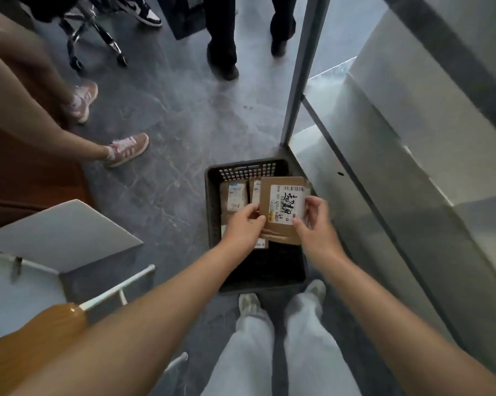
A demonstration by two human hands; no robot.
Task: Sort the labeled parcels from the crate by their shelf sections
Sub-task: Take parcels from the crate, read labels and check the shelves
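Two hands hold one labeled cardboard parcel [281, 208] over black crate [213, 195]: L hand [245, 225] pinches left edge, R hand [312, 222] pinches right edge; other parcels [233, 197] lie inside.

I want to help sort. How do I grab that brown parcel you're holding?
By its thin side edges, one hand from each side, as the left hand and right hand pinch the parcel above the crate. It is flat, and that leaves the label readable.

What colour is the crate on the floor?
The crate is black; the head view shows it best.
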